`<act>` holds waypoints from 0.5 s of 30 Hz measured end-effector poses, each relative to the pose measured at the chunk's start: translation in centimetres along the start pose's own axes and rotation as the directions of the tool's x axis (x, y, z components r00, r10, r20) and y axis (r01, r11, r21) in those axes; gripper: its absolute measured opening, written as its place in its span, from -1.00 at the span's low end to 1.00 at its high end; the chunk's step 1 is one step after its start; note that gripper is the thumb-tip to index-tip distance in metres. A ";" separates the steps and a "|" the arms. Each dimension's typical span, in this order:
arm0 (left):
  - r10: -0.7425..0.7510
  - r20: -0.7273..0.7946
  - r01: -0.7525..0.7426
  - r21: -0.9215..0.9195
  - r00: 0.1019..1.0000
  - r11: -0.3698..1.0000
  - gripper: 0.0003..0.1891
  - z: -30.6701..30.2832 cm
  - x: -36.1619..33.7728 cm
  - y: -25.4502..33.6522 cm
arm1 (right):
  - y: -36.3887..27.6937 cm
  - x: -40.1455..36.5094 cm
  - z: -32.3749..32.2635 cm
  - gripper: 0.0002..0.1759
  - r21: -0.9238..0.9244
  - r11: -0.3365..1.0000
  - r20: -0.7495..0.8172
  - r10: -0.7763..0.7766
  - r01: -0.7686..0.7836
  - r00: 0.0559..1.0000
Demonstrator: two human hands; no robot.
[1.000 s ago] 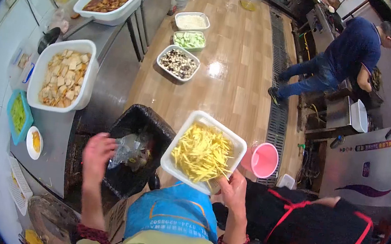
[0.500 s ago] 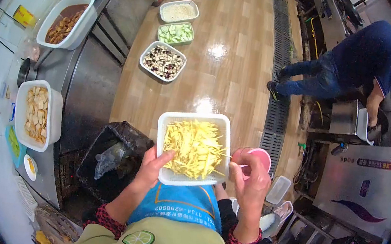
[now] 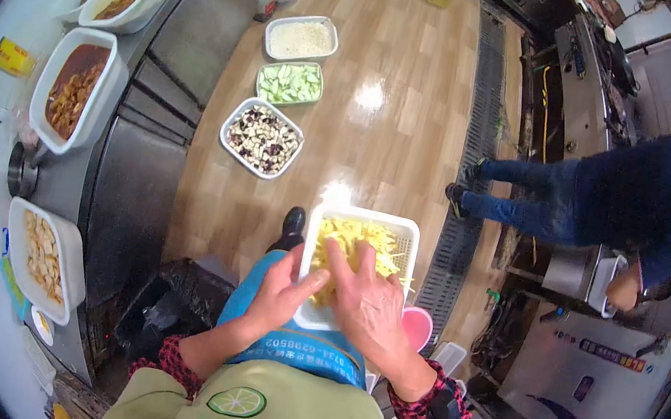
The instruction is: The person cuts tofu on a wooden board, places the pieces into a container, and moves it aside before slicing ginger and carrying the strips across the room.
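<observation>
A white plastic basket [image 3: 408, 230] full of thin yellow strips [image 3: 384, 253], like shredded potato, is held in front of my body above the blue apron. My left hand [image 3: 279, 291] grips the basket's left side, thumb over the rim. Over the strips lies my right hand [image 3: 370, 302], its fingers apart and touching them; the fingertips are partly sunk among the strips. Just right of the basket, lower down, is a pink bowl [image 3: 416, 328].
Tubs of diced eggplant [image 3: 263, 140], green slices [image 3: 289, 83] and white grated food [image 3: 301, 38] stand on the floor. The left counter [image 3: 93, 205] holds several food tubs. A black-lined bin [image 3: 165, 297] is at left. At right, a co-worker [image 3: 639, 196] bends over a container.
My right hand has moved from the basket's right rim onto the yellow strips. The view has shifted, and a dark boot now shows left of the basket. The co-worker still bends over.
</observation>
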State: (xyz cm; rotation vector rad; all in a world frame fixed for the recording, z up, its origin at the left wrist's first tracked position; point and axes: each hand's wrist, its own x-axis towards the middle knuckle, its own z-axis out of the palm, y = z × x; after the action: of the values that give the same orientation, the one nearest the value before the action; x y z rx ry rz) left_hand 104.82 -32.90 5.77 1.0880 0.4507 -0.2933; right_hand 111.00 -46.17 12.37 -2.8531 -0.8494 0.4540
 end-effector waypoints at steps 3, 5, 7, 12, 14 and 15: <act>0.026 0.019 -0.026 0.011 0.999 1.000 -0.48 0.8 5.0 3.4 | 2.8 4.9 -1.9 -0.50 -0.019 1.000 -0.062 -0.006 0.004 0.998; 0.025 0.048 -0.027 0.035 0.999 0.999 -0.49 1.3 7.8 5.1 | 5.0 7.2 -4.2 -0.50 0.129 0.991 -0.073 0.031 -0.021 0.997; 0.023 0.080 -0.022 -0.006 0.996 1.000 -0.50 2.3 10.8 6.9 | 7.3 9.4 -7.0 -0.51 0.351 0.935 -0.118 0.099 -0.052 0.988; 0.021 0.130 -0.010 -0.083 0.991 0.997 -0.53 5.2 19.0 9.6 | 14.0 14.6 -10.5 -0.60 0.632 0.773 -0.231 0.122 0.054 0.965; 0.080 0.104 -0.072 -0.084 0.991 0.994 -0.55 6.8 22.8 10.7 | 17.2 16.5 -11.5 -0.64 0.836 0.542 -0.043 0.217 -0.084 0.975; 0.081 0.105 -0.073 -0.082 0.991 0.994 -0.55 7.7 24.6 11.2 | 18.2 17.5 -13.0 -0.68 0.918 0.327 0.136 0.272 -0.224 0.953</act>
State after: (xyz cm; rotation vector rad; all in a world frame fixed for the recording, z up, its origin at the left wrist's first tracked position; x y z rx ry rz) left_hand 132.85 -35.13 5.51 1.0054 0.3201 -0.2630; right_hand 138.51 -52.18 16.57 -1.8338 0.0012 0.6341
